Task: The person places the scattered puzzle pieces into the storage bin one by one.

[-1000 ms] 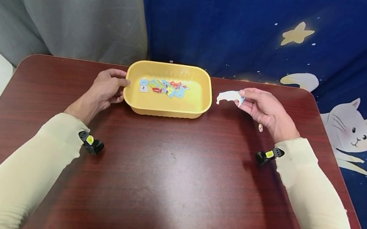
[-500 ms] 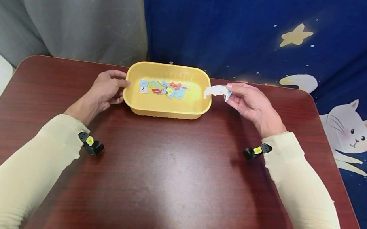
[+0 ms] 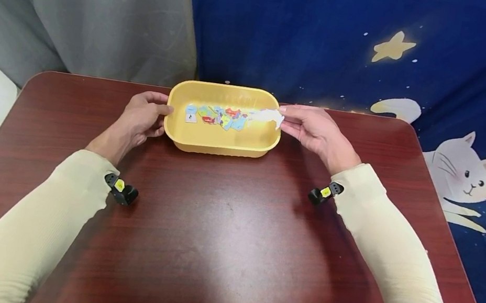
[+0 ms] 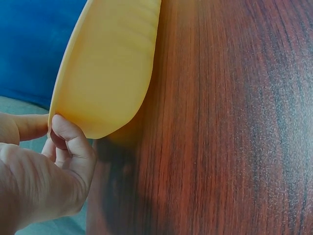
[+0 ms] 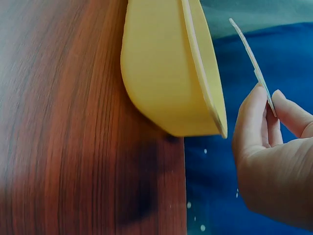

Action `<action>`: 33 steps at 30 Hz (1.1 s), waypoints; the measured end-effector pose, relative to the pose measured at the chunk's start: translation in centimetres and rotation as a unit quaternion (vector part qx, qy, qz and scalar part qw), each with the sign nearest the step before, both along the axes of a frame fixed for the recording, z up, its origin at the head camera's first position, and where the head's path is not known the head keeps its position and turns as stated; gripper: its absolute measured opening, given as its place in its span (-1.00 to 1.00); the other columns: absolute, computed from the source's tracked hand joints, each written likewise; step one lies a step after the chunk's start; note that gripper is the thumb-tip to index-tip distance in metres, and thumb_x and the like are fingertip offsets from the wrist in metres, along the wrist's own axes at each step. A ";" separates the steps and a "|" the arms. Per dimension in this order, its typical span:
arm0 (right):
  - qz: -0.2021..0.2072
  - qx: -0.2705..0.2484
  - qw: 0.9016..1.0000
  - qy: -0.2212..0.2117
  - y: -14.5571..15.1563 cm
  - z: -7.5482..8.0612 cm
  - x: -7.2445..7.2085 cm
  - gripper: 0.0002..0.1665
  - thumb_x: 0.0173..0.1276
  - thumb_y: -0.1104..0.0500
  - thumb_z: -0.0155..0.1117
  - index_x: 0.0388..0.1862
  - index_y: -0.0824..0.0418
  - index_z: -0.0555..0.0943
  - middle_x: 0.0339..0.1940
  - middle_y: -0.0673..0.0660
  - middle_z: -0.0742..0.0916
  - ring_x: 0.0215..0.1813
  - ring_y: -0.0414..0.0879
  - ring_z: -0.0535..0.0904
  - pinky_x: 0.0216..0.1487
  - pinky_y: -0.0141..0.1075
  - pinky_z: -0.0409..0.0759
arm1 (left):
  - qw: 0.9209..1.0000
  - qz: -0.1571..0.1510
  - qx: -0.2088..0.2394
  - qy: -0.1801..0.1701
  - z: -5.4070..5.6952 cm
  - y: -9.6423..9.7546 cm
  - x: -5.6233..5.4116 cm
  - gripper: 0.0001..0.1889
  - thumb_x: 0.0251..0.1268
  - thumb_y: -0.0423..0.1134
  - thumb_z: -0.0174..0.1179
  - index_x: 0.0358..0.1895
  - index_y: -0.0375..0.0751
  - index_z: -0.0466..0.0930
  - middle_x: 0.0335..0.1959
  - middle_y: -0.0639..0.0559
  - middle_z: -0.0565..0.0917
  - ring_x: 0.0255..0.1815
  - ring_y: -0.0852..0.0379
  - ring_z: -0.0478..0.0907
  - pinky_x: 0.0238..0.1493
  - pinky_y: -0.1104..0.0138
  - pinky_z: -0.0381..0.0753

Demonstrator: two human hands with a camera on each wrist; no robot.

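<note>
A yellow plastic basin (image 3: 206, 140) stands at the table's far edge, with several colourful flat puzzle pieces (image 3: 224, 118) lying on its bottom. My left hand (image 3: 140, 115) pinches the basin's left rim between thumb and fingers, as the left wrist view shows at the basin's wall (image 4: 107, 63). Over the basin's right end, my right hand (image 3: 315, 131) holds a thin, irregularly shaped puzzle piece (image 3: 266, 115), pale side up. Seen edge-on in the right wrist view, this piece (image 5: 252, 61) is pinched between thumb and fingertips, above and apart from the rim.
The basin rests on a dark red wooden table (image 3: 220, 233) with rounded corners. Behind it hang a grey curtain (image 3: 117, 10) and a blue curtain (image 3: 290, 32) printed with stars and a cat.
My right hand has moved left with the puzzle piece, from beside the basin to over its right end. My left hand has stayed on the left rim.
</note>
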State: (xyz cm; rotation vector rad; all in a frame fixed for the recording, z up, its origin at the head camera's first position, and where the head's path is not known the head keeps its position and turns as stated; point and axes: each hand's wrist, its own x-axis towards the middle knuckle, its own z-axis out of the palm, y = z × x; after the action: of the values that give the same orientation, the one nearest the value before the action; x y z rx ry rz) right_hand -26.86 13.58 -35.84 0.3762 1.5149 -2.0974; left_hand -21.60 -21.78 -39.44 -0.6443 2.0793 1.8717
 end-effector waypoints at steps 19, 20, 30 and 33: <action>0.013 -0.009 1.000 0.006 -5.3 -1.2 -0.4 -0.91 0.27 0.48 0.25 -0.33 0.36 0.64 -0.37 0.18 0.74 -0.32 -0.09 0.71 -0.17 -0.28 0.70 | 1.000 0.005 0.008 0.004 0.0 0.0 -0.2 -0.63 0.40 -0.19 0.14 0.20 -0.07 0.32 -0.35 -0.04 0.52 -0.65 0.21 0.43 -0.59 0.45 0.57; 0.010 -0.009 1.000 0.004 -5.6 -1.3 -0.4 -0.92 0.27 0.48 0.25 -0.34 0.36 0.63 -0.38 0.18 0.74 -0.33 -0.08 0.70 -0.16 -0.28 0.70 | 1.000 0.005 0.007 0.006 0.0 -0.1 -0.1 -0.63 0.40 -0.20 0.14 0.20 -0.07 0.32 -0.37 -0.03 0.52 -0.66 0.21 0.43 -0.60 0.46 0.56; 0.021 0.005 1.000 -0.017 -8.4 -2.3 -0.5 -0.93 0.31 0.44 0.24 -0.34 0.33 0.61 -0.42 0.15 0.72 -0.38 -0.11 0.67 -0.16 -0.30 0.70 | 1.000 0.004 0.009 0.014 0.0 0.0 0.0 -0.63 0.40 -0.22 0.15 0.20 -0.10 0.32 -0.48 0.05 0.52 -0.66 0.24 0.42 -0.62 0.46 0.54; 0.019 0.010 0.999 -0.026 -9.0 -2.6 -0.4 -0.96 0.31 0.43 0.24 -0.30 0.36 0.63 -0.45 0.16 0.73 -0.40 -0.09 0.68 -0.12 -0.28 0.69 | 1.000 0.002 0.010 0.014 0.0 0.0 0.0 -0.62 0.40 -0.21 0.15 0.21 -0.10 0.32 -0.48 0.05 0.52 -0.66 0.23 0.42 -0.61 0.46 0.54</action>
State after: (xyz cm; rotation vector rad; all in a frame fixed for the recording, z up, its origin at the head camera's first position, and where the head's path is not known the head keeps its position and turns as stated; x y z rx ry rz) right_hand -27.29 4.56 -38.48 0.4033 1.5037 -2.0296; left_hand -21.60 -21.73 -39.46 -0.6227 2.0749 1.9120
